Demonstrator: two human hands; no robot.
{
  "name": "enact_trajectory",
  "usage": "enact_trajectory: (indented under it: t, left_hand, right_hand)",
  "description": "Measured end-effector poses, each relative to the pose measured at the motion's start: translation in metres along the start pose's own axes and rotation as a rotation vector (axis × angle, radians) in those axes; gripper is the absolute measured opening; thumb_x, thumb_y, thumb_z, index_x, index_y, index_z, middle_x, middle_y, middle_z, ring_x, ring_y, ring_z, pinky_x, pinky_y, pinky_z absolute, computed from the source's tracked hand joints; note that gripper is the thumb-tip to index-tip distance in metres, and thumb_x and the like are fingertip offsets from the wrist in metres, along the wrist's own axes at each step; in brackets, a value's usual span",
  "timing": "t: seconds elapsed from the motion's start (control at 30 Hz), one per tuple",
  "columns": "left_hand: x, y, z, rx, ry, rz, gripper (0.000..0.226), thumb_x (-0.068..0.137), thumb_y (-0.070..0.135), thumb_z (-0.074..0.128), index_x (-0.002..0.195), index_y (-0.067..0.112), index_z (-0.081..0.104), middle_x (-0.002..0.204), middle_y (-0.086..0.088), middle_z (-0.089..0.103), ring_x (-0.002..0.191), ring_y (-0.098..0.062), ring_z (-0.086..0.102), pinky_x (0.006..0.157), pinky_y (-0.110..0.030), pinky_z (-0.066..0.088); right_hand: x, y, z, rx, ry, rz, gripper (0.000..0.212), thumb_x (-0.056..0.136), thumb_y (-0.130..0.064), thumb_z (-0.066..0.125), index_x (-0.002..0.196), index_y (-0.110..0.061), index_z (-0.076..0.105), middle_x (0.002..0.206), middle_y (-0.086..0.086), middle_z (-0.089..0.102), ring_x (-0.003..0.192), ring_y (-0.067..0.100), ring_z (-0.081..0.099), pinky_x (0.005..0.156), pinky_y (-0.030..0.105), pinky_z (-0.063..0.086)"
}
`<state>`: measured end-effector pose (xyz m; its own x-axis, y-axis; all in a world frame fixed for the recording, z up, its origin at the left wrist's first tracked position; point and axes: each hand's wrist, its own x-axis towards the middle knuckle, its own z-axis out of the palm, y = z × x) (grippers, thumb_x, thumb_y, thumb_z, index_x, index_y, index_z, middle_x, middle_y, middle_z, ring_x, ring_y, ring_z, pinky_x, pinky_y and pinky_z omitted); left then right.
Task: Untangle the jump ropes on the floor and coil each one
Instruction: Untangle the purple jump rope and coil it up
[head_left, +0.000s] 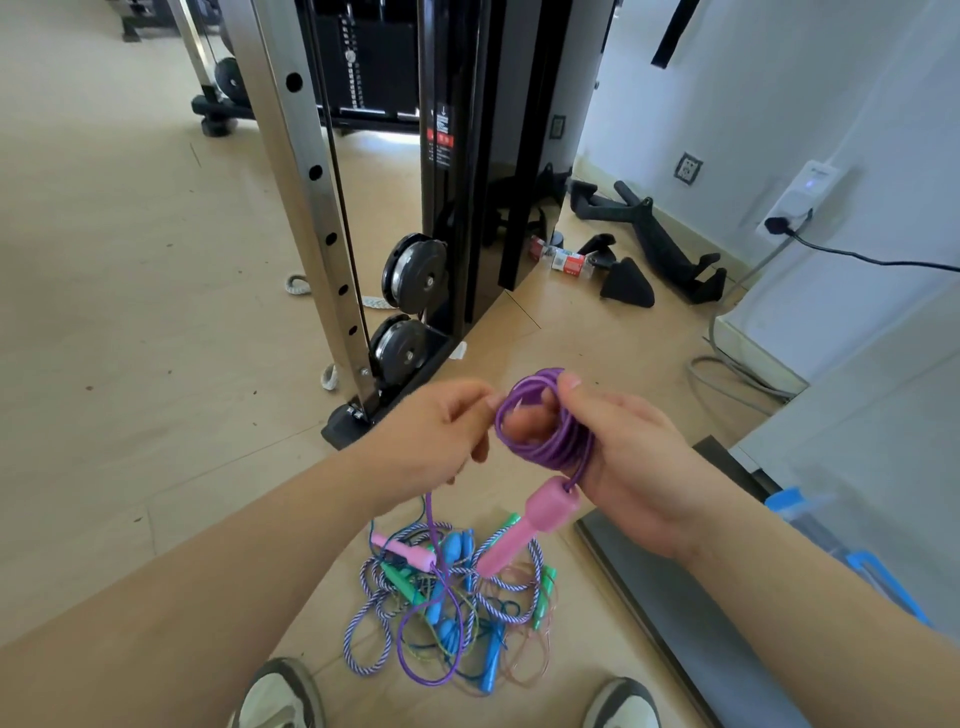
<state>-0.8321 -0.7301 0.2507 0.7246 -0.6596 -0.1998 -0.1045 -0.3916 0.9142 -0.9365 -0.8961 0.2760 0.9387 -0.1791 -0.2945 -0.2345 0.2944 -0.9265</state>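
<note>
My right hand (618, 457) holds a purple jump rope wound in several loops (550, 415) around its fingers, thumb on top. One pink handle (524, 525) of that rope hangs below the coil. My left hand (441, 436) pinches the purple strand beside the coil, and the strand runs down from it to the floor. On the floor between my feet lies a tangled pile of ropes (452, 603): the other pink handle (408, 553), a blue-white braided rope, blue and green handles, thin cords.
A cable weight machine (415, 208) with a steel post and pulleys stands just ahead. Black attachments (654, 244) and a small can lie by the right wall. A dark mat edge (670, 613) runs on my right. My shoes (280, 696) frame the pile.
</note>
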Motion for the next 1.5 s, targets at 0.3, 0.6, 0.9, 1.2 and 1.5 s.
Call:
enact_trajectory:
  t: [0.3,0.6,0.9,1.2,1.5]
  left_hand:
    - [-0.023,0.019,0.035,0.435,-0.314,0.069,0.025,0.099,0.036,0.058,0.095,0.014,0.068,0.074,-0.008,0.07,0.058,-0.017,0.061,0.055,-0.028,0.05]
    - [-0.009,0.023,-0.01,0.146,0.141,0.392,0.007,0.096,0.024,0.071,0.091,0.022,0.075,0.076,0.004,0.07,0.07,-0.011,0.062,0.067,-0.024,0.05]
    - [0.0,-0.006,-0.01,0.079,0.025,-0.005,0.028,0.105,0.035,0.052,0.1,0.018,0.074,0.071,-0.005,0.059,0.052,-0.012,0.053,0.057,-0.029,0.054]
    - [-0.032,0.024,0.045,0.733,-0.377,0.073,0.038,0.104,0.039,0.048,0.072,0.019,0.04,0.07,0.002,0.046,0.066,-0.021,0.049,0.057,-0.033,0.03]
    - [-0.012,0.032,0.002,0.389,0.096,0.45,0.018,0.104,0.035,0.055,0.096,0.029,0.07,0.066,0.012,0.06,0.066,-0.006,0.056,0.066,-0.035,0.049]
  right_hand:
    - [0.015,0.01,-0.017,-0.688,0.406,-0.133,0.027,0.096,-0.038,0.067,0.097,-0.011,0.067,0.077,0.008,0.063,0.066,0.028,0.058,0.062,0.047,0.055]
    - [-0.002,-0.005,0.008,-0.64,0.049,-0.045,0.051,0.11,-0.05,0.03,0.094,-0.013,0.061,0.071,0.002,0.064,0.06,0.015,0.053,0.062,0.031,0.044]
    - [0.001,-0.002,0.009,-0.222,0.012,-0.062,0.035,0.106,-0.024,0.055,0.074,-0.01,0.06,0.065,0.006,0.051,0.074,0.018,0.061,0.071,0.023,0.051]
    - [0.018,0.002,-0.013,-0.36,0.61,-0.023,0.035,0.099,-0.032,0.06,0.085,0.0,0.058,0.07,0.012,0.053,0.062,0.047,0.062,0.048,0.047,0.059]
    - [0.001,-0.008,0.006,-0.616,0.182,0.018,0.062,0.106,-0.059,0.023,0.083,-0.011,0.055,0.058,-0.003,0.061,0.044,0.01,0.052,0.059,0.025,0.042]
